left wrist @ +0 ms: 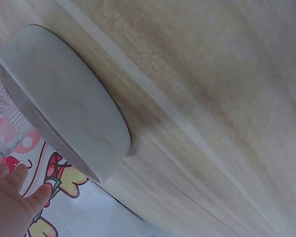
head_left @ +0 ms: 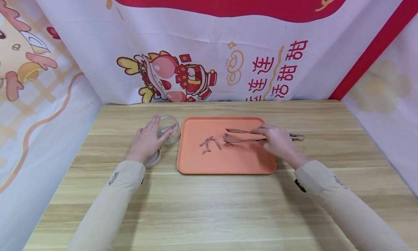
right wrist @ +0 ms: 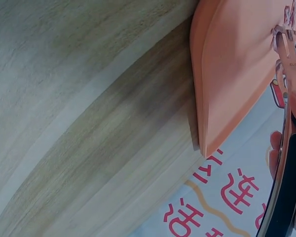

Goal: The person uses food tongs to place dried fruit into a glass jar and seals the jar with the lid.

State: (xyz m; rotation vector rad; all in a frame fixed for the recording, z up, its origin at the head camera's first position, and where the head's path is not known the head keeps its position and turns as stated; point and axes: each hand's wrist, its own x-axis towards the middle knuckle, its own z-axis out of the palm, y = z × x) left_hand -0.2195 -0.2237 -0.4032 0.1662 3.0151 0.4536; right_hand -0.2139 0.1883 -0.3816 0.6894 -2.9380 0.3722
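Note:
My left hand (head_left: 147,140) holds a clear jar (head_left: 173,138) beside the tray's left edge, thumb and fingers about its sides. Some dark bits show inside the jar. A pale round lid (head_left: 154,159) lies by the left wrist, large in the left wrist view. In my right hand (head_left: 275,138) are metal tongs (head_left: 243,140) with dark grips, held over the orange tray (head_left: 225,164). Their arms stand apart, pointing left. Several thin brownish strips (head_left: 209,143) lie on the tray left of the tips, and another small piece is right at the lower tip.
The tray rests on a wood-grain table (head_left: 209,211). Behind the table's far edge hangs a printed white and red cloth (head_left: 202,37), with more cloth at both sides.

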